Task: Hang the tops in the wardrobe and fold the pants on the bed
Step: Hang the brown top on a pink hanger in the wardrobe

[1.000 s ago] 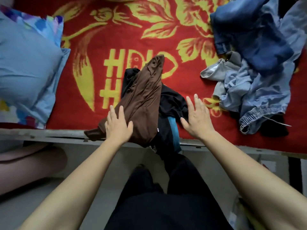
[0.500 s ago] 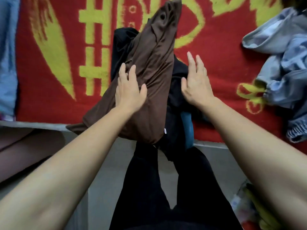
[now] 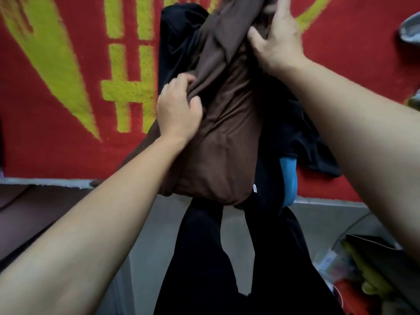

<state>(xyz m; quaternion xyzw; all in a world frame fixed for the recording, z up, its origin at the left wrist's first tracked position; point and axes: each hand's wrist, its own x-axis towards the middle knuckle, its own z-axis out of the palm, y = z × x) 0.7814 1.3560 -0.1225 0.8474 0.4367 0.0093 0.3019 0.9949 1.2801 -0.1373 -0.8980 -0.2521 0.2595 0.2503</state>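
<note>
Brown garment (image 3: 218, 137): soft, draping cloth, laid lengthwise across the near part of the bed (image 3: 45, 181). Its lower end droops past the rim. Top or pants: cannot tell while it is bunched.
Left hand (image 3: 179, 110): fingers (image 3: 181, 81) curled into the cloth's left side, bunching a fold. Reads as a gathering grip, to take weight low down.
Right hand (image 3: 279, 44): thumb and fingers pinch the upper stretch of the same cloth, near the frame's top. Two grips apart along its length should let it lift clear without dragging.
Black garment (image 3: 284, 123): directly beneath the brown one and touching it, with a blue patch (image 3: 288, 178) showing at its near end. The upper piece likely has to be peeled off it.
Red blanket (image 3: 45, 151): yellow pattern, covers the bed under both pieces.
Grey-blue cloth (image 3: 411, 30): a corner at the far right, well apart.
Step in hand: picking up the brown piece for sorting, as I judge it.
Progress: early; nothing here looks folded or hung, and no wardrobe is in view.
Risk: the black piece could snag and ride up with it, or slide off the rim.
</note>
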